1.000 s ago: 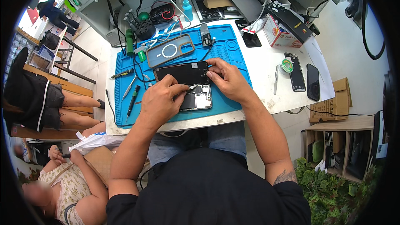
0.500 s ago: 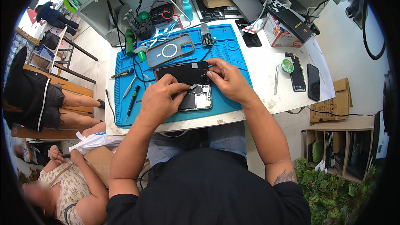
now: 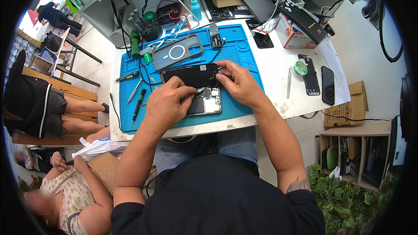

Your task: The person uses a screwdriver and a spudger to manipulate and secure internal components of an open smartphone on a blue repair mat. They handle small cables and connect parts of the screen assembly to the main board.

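Observation:
An opened phone lies on the blue repair mat (image 3: 244, 112). Its body (image 3: 212, 103) shows a silvery circuit area, and its dark screen panel (image 3: 191, 75) is lifted at the far side. My right hand (image 3: 236, 82) grips the panel's right edge between thumb and fingers. Over the phone's left part, my left hand (image 3: 170, 104) is closed, thumb and forefinger pinched at the seam between panel and body. A small greyish piece (image 3: 201, 90) shows at those fingertips; its kind is unclear. The left hand covers part of the body.
Beyond the phone lies a phone case (image 3: 177, 53). Screwdrivers (image 3: 139, 105) and tweezers (image 3: 134, 92) are at the left of the mat. A solder spool (image 3: 300, 68) and loose phones (image 3: 327, 85) sit at right. A person (image 3: 78, 191) sits at lower left.
My left fingers have shifted very slightly at the seam. The right hand, the screen panel and the phone body look the same.

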The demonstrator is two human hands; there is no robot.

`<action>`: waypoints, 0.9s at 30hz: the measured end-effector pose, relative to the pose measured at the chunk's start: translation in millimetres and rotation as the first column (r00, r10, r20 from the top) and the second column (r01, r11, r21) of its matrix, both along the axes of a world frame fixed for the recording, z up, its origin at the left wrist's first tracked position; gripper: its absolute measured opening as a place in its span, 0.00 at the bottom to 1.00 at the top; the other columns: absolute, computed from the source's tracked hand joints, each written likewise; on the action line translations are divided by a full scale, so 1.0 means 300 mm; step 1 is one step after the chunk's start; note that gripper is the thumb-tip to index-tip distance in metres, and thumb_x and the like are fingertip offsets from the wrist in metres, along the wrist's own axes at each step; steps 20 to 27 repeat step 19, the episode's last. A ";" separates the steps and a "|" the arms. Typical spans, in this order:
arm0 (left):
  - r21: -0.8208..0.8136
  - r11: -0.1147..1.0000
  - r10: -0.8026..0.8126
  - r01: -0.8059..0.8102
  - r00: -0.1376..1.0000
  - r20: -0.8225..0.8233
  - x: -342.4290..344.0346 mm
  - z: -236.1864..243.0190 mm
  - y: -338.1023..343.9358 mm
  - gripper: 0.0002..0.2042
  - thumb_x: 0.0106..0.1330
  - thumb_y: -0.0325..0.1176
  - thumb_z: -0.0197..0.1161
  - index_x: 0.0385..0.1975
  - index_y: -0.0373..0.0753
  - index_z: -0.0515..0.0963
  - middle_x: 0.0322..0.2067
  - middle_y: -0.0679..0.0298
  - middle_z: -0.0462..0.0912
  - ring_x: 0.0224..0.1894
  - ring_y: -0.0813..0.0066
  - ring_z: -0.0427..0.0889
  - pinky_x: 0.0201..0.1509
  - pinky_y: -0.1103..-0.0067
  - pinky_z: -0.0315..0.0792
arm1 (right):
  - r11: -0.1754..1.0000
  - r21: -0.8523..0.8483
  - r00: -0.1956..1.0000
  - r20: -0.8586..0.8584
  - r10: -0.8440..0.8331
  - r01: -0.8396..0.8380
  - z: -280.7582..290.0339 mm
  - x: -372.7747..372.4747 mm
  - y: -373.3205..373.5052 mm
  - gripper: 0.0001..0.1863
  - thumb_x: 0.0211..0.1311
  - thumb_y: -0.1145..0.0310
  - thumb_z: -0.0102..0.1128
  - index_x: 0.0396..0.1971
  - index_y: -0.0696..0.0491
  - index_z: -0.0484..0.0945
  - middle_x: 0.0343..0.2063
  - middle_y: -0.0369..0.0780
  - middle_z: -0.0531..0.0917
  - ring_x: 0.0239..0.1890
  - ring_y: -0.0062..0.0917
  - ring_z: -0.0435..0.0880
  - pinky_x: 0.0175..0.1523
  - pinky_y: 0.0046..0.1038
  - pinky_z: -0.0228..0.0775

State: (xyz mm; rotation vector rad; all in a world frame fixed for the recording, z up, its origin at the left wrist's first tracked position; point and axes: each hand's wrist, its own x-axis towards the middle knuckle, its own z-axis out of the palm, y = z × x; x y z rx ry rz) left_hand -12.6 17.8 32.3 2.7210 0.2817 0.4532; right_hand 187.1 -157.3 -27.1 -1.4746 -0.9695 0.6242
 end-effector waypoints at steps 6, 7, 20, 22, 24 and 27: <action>-0.172 0.984 0.074 -0.054 0.991 0.112 -0.038 0.050 0.023 0.08 0.69 0.30 0.76 0.46 0.44 0.94 0.38 0.63 0.88 0.33 0.63 0.89 0.39 0.69 0.81 | 1.000 0.003 1.000 0.012 -0.006 0.006 -0.006 0.000 -0.006 0.17 0.82 0.78 0.62 0.65 0.64 0.78 0.46 0.43 0.93 0.48 0.19 0.89 0.58 0.26 0.82; -0.223 0.971 0.124 -0.087 0.980 0.158 -0.061 0.054 0.060 0.08 0.70 0.30 0.76 0.47 0.42 0.93 0.38 0.62 0.88 0.33 0.65 0.89 0.39 0.70 0.81 | 1.000 0.010 1.000 0.013 -0.007 0.007 -0.003 -0.001 -0.009 0.17 0.82 0.78 0.62 0.65 0.64 0.78 0.46 0.44 0.93 0.48 0.20 0.90 0.58 0.26 0.82; -0.077 0.959 0.274 -0.273 0.962 0.002 -0.133 0.000 0.238 0.15 0.71 0.30 0.76 0.56 0.38 0.89 0.45 0.56 0.91 0.40 0.66 0.89 0.47 0.69 0.82 | 0.986 -0.144 0.950 0.309 -0.036 0.084 0.080 -0.055 -0.046 0.15 0.76 0.74 0.65 0.59 0.53 0.83 0.48 0.46 0.96 0.48 0.41 0.97 0.55 0.33 0.85; -0.077 0.959 0.274 -0.273 0.962 0.002 -0.133 0.000 0.238 0.15 0.71 0.30 0.76 0.56 0.38 0.89 0.45 0.56 0.91 0.40 0.66 0.89 0.47 0.69 0.82 | 0.986 -0.144 0.950 0.309 -0.036 0.084 0.080 -0.055 -0.046 0.15 0.76 0.74 0.65 0.59 0.53 0.83 0.48 0.46 0.96 0.48 0.41 0.97 0.55 0.33 0.85; -0.077 0.959 0.274 -0.273 0.962 0.002 -0.133 0.000 0.238 0.15 0.71 0.30 0.76 0.56 0.38 0.89 0.45 0.56 0.91 0.40 0.66 0.89 0.47 0.69 0.82 | 0.986 -0.144 0.950 0.309 -0.036 0.084 0.080 -0.055 -0.046 0.15 0.76 0.74 0.65 0.59 0.53 0.83 0.48 0.46 0.96 0.48 0.41 0.97 0.55 0.33 0.85; -0.077 0.959 0.274 -0.273 0.962 0.002 -0.133 0.000 0.238 0.15 0.71 0.30 0.76 0.56 0.38 0.89 0.45 0.56 0.91 0.40 0.66 0.89 0.47 0.69 0.82 | 0.986 -0.144 0.950 0.309 -0.036 0.084 0.080 -0.055 -0.046 0.15 0.76 0.74 0.65 0.59 0.53 0.83 0.48 0.46 0.96 0.48 0.41 0.97 0.55 0.33 0.85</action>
